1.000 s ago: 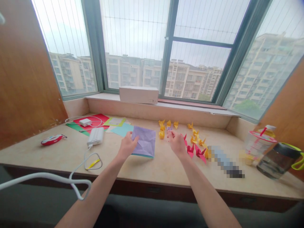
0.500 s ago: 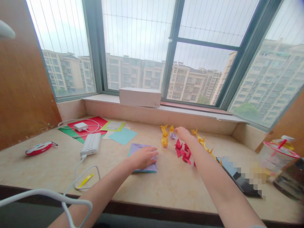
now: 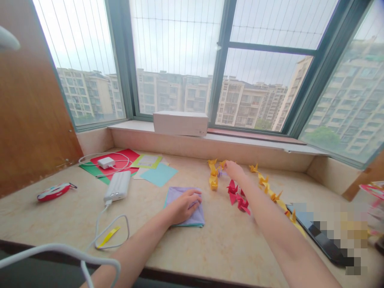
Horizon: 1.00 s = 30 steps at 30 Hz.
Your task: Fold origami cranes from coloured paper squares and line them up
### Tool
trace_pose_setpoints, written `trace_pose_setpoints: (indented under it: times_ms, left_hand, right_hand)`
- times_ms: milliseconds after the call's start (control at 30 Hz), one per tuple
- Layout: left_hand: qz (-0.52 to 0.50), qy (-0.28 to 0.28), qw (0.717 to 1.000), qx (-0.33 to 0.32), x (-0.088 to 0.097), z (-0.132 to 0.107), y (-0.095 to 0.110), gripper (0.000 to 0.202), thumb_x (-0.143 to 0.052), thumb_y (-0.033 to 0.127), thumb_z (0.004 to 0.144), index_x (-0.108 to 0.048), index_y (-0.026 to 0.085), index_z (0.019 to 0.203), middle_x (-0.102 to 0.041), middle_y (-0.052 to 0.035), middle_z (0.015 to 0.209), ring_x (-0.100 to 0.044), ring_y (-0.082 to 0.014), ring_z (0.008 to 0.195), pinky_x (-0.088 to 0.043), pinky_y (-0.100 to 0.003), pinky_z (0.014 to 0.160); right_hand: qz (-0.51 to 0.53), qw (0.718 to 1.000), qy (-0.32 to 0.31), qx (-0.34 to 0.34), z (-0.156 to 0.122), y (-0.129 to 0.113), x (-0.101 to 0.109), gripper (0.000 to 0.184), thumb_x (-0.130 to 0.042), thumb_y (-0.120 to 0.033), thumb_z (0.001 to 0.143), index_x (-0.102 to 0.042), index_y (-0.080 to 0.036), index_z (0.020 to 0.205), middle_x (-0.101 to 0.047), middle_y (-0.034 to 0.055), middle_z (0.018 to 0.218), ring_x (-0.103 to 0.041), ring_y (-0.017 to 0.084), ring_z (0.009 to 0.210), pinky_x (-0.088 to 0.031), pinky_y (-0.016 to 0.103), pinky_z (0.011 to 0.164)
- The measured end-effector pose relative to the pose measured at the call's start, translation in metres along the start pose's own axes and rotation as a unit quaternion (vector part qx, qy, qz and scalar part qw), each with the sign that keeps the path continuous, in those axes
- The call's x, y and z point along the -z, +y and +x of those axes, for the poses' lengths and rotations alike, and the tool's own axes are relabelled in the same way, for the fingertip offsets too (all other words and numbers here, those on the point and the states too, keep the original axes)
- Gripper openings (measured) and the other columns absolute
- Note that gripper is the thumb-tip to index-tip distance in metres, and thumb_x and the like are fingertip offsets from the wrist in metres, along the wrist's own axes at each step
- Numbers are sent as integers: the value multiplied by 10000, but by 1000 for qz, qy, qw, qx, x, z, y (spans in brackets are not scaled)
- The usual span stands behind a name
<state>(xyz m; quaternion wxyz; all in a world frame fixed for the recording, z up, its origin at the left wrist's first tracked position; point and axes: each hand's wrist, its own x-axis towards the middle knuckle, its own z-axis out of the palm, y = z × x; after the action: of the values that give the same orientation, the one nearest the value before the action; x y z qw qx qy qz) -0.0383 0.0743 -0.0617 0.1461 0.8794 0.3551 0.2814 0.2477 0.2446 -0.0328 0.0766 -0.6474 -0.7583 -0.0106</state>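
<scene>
My left hand (image 3: 185, 205) lies flat, fingers apart, on a lilac square of paper (image 3: 198, 215) that rests on the stone desk (image 3: 216, 244). My right hand (image 3: 234, 169) reaches far forward to the small folded paper cranes near the back; its fingers are bunched at a lilac crane (image 3: 220, 173) beside the yellow cranes (image 3: 213, 178). What the fingers hold is hidden. Red cranes (image 3: 238, 196) lie just under my right forearm.
A row of yellow cranes (image 3: 270, 188) runs right toward a phone (image 3: 318, 236). Coloured paper sheets (image 3: 157, 174), a white power bank (image 3: 117, 186) with its cable, a charger (image 3: 105, 162) and a red object (image 3: 54, 191) lie at the left. A white box (image 3: 180, 123) sits on the sill.
My left hand has laid the lilac paper down flat and rests on it. My right hand has stretched forward from beside the paper to the cranes at the back.
</scene>
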Motion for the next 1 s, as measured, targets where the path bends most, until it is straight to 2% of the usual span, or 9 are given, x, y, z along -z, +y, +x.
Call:
trace_pose_setpoints:
  times_ms: [133,300,367,467,533,633,733,900,1000]
  left_hand:
    - [29,46,998,-29,3,2,6,155,-488,196,913,-631,204,973,-664,-76,1045,-631,-206,995,-519,-348,903]
    - [95,75,991,-51,6,3,13,158,-471,181,923,-622,193,969,-680,-64,940,-639,-191,888,-512,-312,814]
    - [112,84,988,-64,7,3,15,160,-464,170,925,-620,190,953,-682,-58,907,-634,-185,853,-501,-301,783]
    - [132,97,983,-78,8,5,17,155,-457,164,930,-610,188,924,-680,-50,864,-624,-180,802,-483,-296,747]
    - [139,104,982,-77,8,6,17,154,-452,164,933,-604,186,919,-675,-47,844,-622,-180,791,-476,-295,734]
    - [139,113,982,-65,7,6,15,158,-446,164,937,-603,185,940,-676,-48,848,-629,-183,798,-480,-298,734]
    - [132,133,981,-51,6,6,14,174,-446,168,940,-609,188,999,-689,-55,895,-642,-190,832,-493,-314,766]
    - [87,174,981,-13,9,30,27,294,-438,213,965,-543,188,1239,-684,-70,978,-659,-187,875,-521,-322,813]
    - [49,174,983,-14,11,56,35,354,-399,223,984,-501,185,1321,-669,-93,1056,-662,-185,910,-530,-327,834]
  right_hand:
    - [10,1000,-3,21,8,-4,3,393,-494,-145,933,-528,-184,1322,-605,144,1302,-575,249,1192,-437,337,960]
    - [10,997,-24,70,17,-16,0,489,-462,-90,943,-445,-222,1413,-585,119,1342,-560,218,1222,-417,322,1003]
    - [6,996,-31,84,18,-20,-1,440,-472,-107,955,-488,-237,1375,-573,107,1347,-566,213,1205,-429,349,1009]
    - [-1,996,-35,83,17,-22,0,290,-553,-267,957,-580,-202,1239,-590,95,1284,-600,221,1114,-492,425,955]
    - [-3,997,-28,72,16,-20,6,281,-579,-344,943,-602,-182,1172,-608,83,1226,-618,213,1054,-521,438,910]
    - [13,998,17,60,10,-13,24,172,-581,-261,933,-679,-175,1046,-672,104,1129,-634,229,1060,-482,401,936]
    - [57,992,87,65,-6,-8,49,231,-502,-177,935,-720,-166,1010,-709,133,1085,-646,242,1066,-452,354,942]
    - [162,967,152,126,-65,-25,65,288,-445,-246,951,-689,-213,1100,-730,47,1073,-674,166,953,-493,271,870]
    - [348,903,177,178,-106,-40,54,241,-501,-256,912,-715,-198,1006,-741,62,994,-679,194,905,-506,323,847]
